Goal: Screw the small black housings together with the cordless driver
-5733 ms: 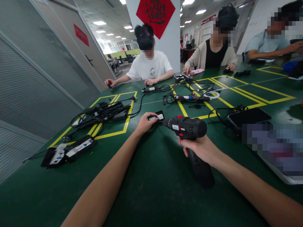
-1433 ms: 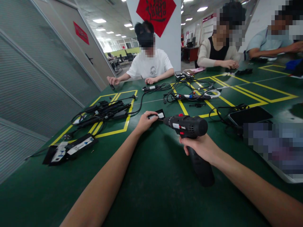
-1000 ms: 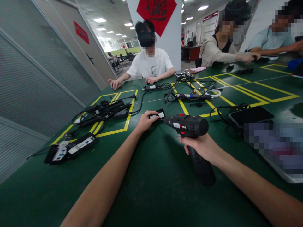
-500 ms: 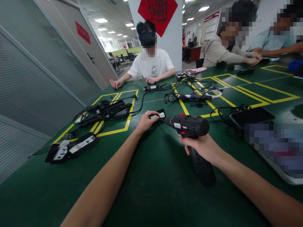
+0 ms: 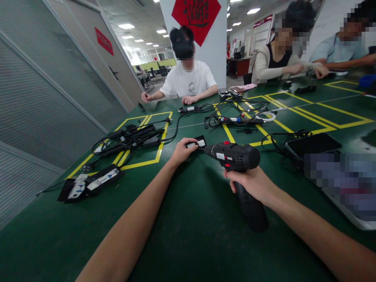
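Observation:
My right hand (image 5: 246, 181) is wrapped round the grip of a black cordless drill (image 5: 232, 156) with red switches, held level and aimed left. Its chuck and thin bit reach a small black piece with a white label (image 5: 201, 143). The thumb and fingers of my left hand (image 5: 185, 149) close on the near left side of that piece, on the table. Whether the bit touches the piece or sits just beside it, I cannot tell. My left fingertips partly cover the piece.
Black cables and adapters (image 5: 132, 137) lie inside yellow tape at left, near a black sleeve with white labels (image 5: 102, 177). More cables (image 5: 237, 119) lie beyond the drill. A tablet-like device (image 5: 313, 145) is at right. Across the table (image 5: 188, 235) sits a person in a white T-shirt (image 5: 190, 80).
My hands and the drill hold almost still. Across the table, the person in white has shifted a hand, and a dark tool now shows beside it. The person in beige has moved their hands apart.

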`<state>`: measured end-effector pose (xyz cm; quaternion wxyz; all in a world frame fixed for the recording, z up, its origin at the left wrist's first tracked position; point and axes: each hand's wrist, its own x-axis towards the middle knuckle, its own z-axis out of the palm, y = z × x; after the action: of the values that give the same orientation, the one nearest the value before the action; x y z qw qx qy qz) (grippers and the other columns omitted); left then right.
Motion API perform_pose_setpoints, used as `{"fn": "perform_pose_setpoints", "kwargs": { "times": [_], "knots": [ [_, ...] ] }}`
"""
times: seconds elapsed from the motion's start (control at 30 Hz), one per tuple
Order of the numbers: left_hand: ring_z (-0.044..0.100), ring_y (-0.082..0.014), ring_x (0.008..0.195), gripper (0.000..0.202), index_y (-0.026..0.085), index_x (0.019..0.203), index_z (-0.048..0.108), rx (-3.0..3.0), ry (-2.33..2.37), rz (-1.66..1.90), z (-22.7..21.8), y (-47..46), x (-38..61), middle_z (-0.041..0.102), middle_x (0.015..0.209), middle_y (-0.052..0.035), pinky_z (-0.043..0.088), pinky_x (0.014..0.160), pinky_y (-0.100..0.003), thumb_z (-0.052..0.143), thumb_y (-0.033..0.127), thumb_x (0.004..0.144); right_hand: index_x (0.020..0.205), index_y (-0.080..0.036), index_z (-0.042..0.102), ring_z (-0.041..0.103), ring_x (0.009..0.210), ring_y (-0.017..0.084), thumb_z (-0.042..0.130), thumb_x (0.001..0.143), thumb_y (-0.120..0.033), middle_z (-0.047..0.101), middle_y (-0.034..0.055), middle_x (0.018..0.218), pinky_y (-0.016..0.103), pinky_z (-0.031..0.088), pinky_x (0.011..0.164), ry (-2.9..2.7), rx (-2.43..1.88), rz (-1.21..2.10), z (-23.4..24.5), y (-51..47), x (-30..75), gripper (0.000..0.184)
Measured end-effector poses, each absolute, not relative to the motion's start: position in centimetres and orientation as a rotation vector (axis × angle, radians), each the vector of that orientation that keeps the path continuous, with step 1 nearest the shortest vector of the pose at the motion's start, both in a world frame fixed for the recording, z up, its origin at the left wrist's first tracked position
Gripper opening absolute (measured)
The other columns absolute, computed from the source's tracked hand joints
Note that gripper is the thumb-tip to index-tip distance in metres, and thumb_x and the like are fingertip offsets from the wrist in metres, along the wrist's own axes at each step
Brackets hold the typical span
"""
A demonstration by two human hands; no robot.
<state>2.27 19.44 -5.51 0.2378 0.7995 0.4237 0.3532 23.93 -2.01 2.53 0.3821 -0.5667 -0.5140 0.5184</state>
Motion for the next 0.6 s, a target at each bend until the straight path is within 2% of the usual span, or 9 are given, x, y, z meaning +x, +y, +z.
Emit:
{"fn": "perform_pose_setpoints", "kwargs": {
  "times": [0.13,0.43,0.6],
  "knots": [
    [0.058,-0.0220,0.100,0.034,0.021,0.104,0.068,2.186,1.165,0.964,-5.48,19.43,2.25,0.065,0.107,-0.0062,0.044,0.091,-0.036,0.062,0.042,0.077,0.072,-0.016,0.061,0.057,0.052,0.014,0.057,0.075,-0.023,0.059,0.0000,0.052,0.028,0.042,0.055,-1.319,-1.446,1.318,2.33,-1.96,24.03,0.009],
    [0.059,-0.0215,0.096,0.034,0.021,0.104,0.068,2.165,1.180,0.961,-5.68,19.51,2.26,0.065,0.106,-0.0061,0.046,0.086,-0.035,0.063,0.041,0.076,0.077,-0.016,0.063,0.056,0.050,0.014,0.057,0.075,-0.022,0.058,-0.0004,0.052,0.028,0.040,0.053,-1.300,-1.426,1.337,2.40,-1.90,23.93,0.009],
    [0.059,-0.0216,0.097,0.034,0.021,0.104,0.068,2.183,1.178,0.958,-5.50,19.37,2.31,0.065,0.106,-0.0058,0.045,0.088,-0.035,0.062,0.041,0.076,0.064,-0.017,0.059,0.054,0.047,0.014,0.057,0.074,-0.022,0.057,-0.0002,0.049,0.027,0.040,0.051,-1.294,-1.467,1.315,2.41,-1.88,23.94,0.011]
  ]
}}
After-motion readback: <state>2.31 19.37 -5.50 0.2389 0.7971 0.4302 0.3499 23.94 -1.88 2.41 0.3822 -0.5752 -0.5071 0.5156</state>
